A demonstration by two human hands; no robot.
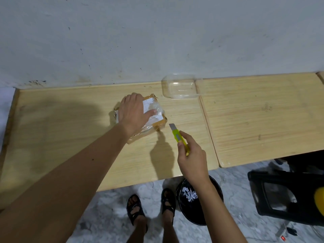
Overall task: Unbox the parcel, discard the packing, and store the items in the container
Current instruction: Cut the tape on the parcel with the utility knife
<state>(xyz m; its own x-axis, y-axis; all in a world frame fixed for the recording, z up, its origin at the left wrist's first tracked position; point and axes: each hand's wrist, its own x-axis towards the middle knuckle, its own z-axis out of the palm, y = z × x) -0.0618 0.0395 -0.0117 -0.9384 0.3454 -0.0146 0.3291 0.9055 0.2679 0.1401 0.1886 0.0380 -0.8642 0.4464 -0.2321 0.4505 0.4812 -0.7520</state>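
Note:
A small brown cardboard parcel (155, 118), wrapped in clear tape with a white label, lies on the wooden table (70, 137). My left hand (134, 114) rests flat on top of it, fingers spread, pressing it down. My right hand (192, 160) grips a yellow-green utility knife (178, 137) with its blade out, the tip just right of the parcel's near corner and not touching it. A clear plastic container (178, 88) stands empty at the back of the table, near the wall.
A second wooden tabletop (263, 120) adjoins on the right. On the floor below the table edge stands a black bin (215, 188) holding paper scraps, with a black stool (287, 195) to its right. My sandalled feet are beside the bin.

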